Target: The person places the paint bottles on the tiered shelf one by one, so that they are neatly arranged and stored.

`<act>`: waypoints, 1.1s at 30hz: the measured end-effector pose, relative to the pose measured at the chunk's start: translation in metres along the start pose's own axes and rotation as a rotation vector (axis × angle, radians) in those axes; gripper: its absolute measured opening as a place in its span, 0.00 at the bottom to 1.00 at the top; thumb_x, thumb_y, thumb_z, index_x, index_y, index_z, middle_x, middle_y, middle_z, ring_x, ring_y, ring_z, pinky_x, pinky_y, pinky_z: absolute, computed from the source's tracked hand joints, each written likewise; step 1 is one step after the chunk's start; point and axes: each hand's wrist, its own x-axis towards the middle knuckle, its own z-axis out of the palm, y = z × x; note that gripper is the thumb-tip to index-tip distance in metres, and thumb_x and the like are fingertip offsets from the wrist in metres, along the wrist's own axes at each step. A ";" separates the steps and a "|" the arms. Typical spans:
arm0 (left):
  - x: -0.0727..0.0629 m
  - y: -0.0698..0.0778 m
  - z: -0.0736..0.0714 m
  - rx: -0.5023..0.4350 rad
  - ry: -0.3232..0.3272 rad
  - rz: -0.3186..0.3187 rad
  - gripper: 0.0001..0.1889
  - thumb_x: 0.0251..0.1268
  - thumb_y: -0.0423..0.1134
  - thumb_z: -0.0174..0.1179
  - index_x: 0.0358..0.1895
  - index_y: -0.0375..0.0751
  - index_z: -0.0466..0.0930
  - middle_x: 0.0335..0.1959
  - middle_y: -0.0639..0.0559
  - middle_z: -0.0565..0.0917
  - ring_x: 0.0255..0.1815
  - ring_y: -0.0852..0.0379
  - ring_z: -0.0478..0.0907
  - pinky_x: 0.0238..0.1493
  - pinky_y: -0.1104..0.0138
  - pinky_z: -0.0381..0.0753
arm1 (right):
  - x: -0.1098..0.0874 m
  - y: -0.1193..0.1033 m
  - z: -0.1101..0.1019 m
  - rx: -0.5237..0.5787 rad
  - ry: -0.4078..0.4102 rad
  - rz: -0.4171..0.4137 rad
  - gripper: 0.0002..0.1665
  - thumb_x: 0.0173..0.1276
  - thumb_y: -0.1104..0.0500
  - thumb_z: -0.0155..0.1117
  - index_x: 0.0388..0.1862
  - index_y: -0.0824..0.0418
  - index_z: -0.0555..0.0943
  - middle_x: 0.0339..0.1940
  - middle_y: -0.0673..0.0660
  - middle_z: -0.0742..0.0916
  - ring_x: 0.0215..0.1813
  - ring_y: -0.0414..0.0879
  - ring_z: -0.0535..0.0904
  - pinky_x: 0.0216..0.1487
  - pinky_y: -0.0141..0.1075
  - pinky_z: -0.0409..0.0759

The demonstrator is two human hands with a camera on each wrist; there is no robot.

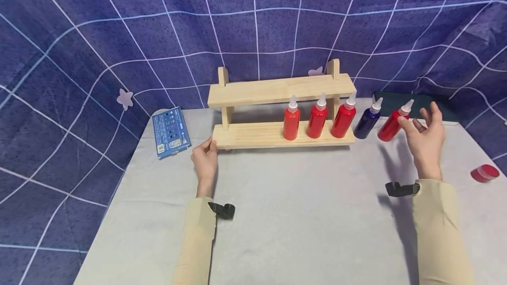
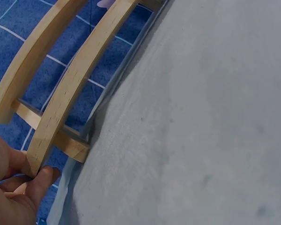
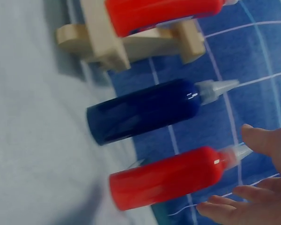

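The left hand (image 1: 204, 160) pinches the near left corner of the wooden rack (image 1: 253, 135), thumb and fingers on the end of its lower board. The right hand (image 1: 427, 142) holds nothing: its thumb and fingers stand apart, with the thumb beside the clear nozzle of the outermost red bottle (image 1: 390, 126); whether it touches, I cannot tell. That bottle is on the bench (image 1: 301, 214), off the rack's right end, just to the left of the right hand and slightly beyond it. Its long axis runs upright, nozzle up, so the parted thumb and fingers face it from the side, near the top; the left hand is well apart, at the rack's other end. That sideways relation looks like the one to judge by. Between this bottle and the rack stands a dark blue bottle (image 1: 367, 123), also upright on the bench. Three more red bottles stand in a row along the right half of the lower board, while the upper board (image 1: 281, 90) runs behind them. Further out, a blue box (image 1: 171, 132) lies left of the rack and a small red tub (image 1: 485, 173) sits to the right of the right hand.
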 end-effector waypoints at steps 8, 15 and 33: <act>-0.002 0.001 0.000 0.011 -0.003 -0.018 0.14 0.70 0.37 0.58 0.55 0.38 0.82 0.49 0.40 0.85 0.44 0.49 0.86 0.44 0.60 0.86 | 0.013 0.022 0.005 -0.164 -0.082 -0.027 0.48 0.68 0.60 0.62 0.80 0.52 0.48 0.78 0.59 0.62 0.72 0.54 0.66 0.72 0.36 0.65; -0.003 0.003 0.007 -0.005 -0.026 -0.012 0.14 0.70 0.36 0.58 0.55 0.37 0.82 0.49 0.39 0.85 0.45 0.48 0.86 0.44 0.60 0.87 | 0.018 0.037 0.007 -0.239 -0.064 -0.013 0.45 0.67 0.58 0.62 0.79 0.55 0.53 0.76 0.58 0.66 0.70 0.48 0.69 0.71 0.35 0.68; -0.002 0.001 0.008 -0.020 -0.034 0.008 0.14 0.70 0.36 0.58 0.55 0.37 0.82 0.49 0.38 0.85 0.45 0.48 0.86 0.44 0.59 0.87 | 0.011 0.048 0.004 -0.168 0.057 -0.017 0.17 0.64 0.60 0.67 0.47 0.43 0.74 0.41 0.37 0.78 0.46 0.31 0.75 0.41 0.18 0.71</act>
